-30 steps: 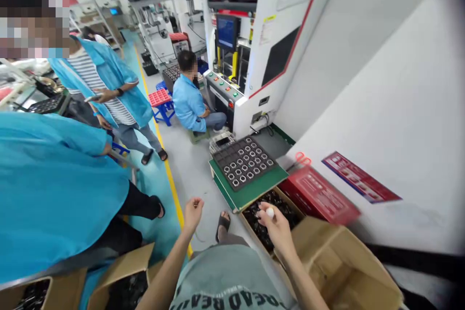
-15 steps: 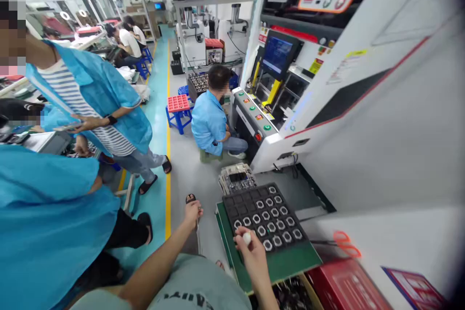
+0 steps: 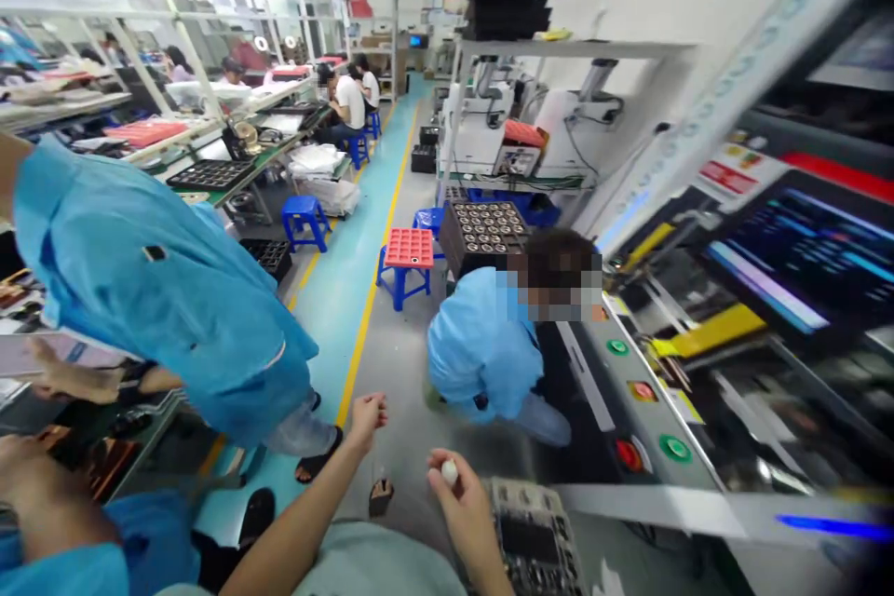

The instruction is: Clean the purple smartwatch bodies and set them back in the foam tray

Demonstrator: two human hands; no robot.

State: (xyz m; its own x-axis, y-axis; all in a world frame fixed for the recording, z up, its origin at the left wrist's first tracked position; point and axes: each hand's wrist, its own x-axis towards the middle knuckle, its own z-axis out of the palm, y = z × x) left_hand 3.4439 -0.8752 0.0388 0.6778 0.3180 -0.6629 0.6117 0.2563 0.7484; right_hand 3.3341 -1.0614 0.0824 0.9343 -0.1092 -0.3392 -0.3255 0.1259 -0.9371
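Observation:
My right hand (image 3: 467, 512) is closed around a small white rounded object (image 3: 449, 471), pinched between thumb and fingers; its exact kind is not clear. My left hand (image 3: 368, 421) hangs over the grey floor with its fingers curled together. Whatever it may hold is too small to make out. Just below and right of my right hand lies an open electronic board in a pale frame (image 3: 535, 535), partly hidden by my forearm.
A seated person in blue (image 3: 481, 345) is ahead, beside a machine with a button panel (image 3: 629, 410). A blue stool (image 3: 399, 284) bears a red tray (image 3: 409, 247). A stack of black trays (image 3: 481, 237) stands behind. On the left, a person in blue (image 3: 174, 289) stands by a workbench.
My view has moved forward and turned left, nearer the seated person and machine. The black tray of metal rings has left view. My right hand still holds the white object.

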